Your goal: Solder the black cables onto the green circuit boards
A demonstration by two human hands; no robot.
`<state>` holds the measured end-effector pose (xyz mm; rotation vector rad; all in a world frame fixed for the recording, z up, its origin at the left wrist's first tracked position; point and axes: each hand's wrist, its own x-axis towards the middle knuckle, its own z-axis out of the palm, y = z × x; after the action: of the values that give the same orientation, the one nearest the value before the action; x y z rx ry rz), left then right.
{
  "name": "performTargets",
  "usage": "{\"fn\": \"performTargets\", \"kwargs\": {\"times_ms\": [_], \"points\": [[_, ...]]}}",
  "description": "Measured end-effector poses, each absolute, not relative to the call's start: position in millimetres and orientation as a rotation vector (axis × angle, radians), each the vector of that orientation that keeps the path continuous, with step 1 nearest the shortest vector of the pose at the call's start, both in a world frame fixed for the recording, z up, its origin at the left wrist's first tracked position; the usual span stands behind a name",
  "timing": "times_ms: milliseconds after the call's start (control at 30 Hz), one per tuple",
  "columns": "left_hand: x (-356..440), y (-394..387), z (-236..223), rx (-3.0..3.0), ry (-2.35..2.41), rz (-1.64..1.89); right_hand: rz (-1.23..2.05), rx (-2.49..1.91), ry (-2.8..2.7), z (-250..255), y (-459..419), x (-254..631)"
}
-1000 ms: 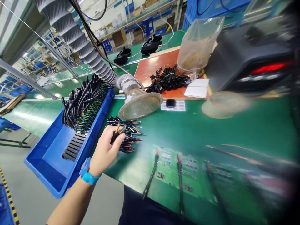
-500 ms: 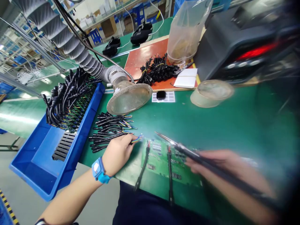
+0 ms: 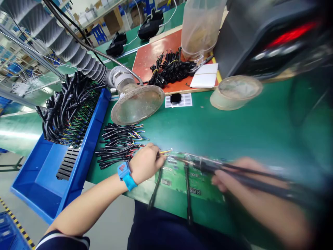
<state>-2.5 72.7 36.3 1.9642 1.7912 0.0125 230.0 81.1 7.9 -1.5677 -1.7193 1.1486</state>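
Note:
Pinched in my left hand (image 3: pixel 146 162) is a short cable whose yellow-tipped wires (image 3: pixel 165 152) stick out over the top edge of a green circuit board (image 3: pixel 177 180). My right hand (image 3: pixel 238 178), blurred, grips a soldering iron (image 3: pixel 208 166) like a pen. Its tip points left, close to those wires; whether they touch I cannot tell. Two black cables, one on the left (image 3: pixel 155 191) and one further right (image 3: pixel 188 201), run from the board toward the bench's front edge. Left of my left hand lie several loose black cables (image 3: pixel 117 142) with bare coloured ends.
A fume extractor hood (image 3: pixel 137 104) hangs over the bench. On the left, a blue bin (image 3: pixel 39 187) holds wired boards. Behind are a round pale container (image 3: pixel 235 93), bundled black cables (image 3: pixel 169 69), a plastic bag (image 3: pixel 200 31) and a dark box with a red display (image 3: pixel 249 41).
My left hand has moved right from the loose cables to the board, carrying a cable. My right hand has come in with the soldering iron, its tip now at the board's top edge.

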Motion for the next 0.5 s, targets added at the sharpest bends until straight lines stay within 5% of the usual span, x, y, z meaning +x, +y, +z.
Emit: {"fn": "performTargets", "kwargs": {"times_ms": [500], "points": [[-5.4,73.6,29.3,1.972,1.758,0.039,1.220,-1.601,-1.816,10.1,80.1,228.4]]}}
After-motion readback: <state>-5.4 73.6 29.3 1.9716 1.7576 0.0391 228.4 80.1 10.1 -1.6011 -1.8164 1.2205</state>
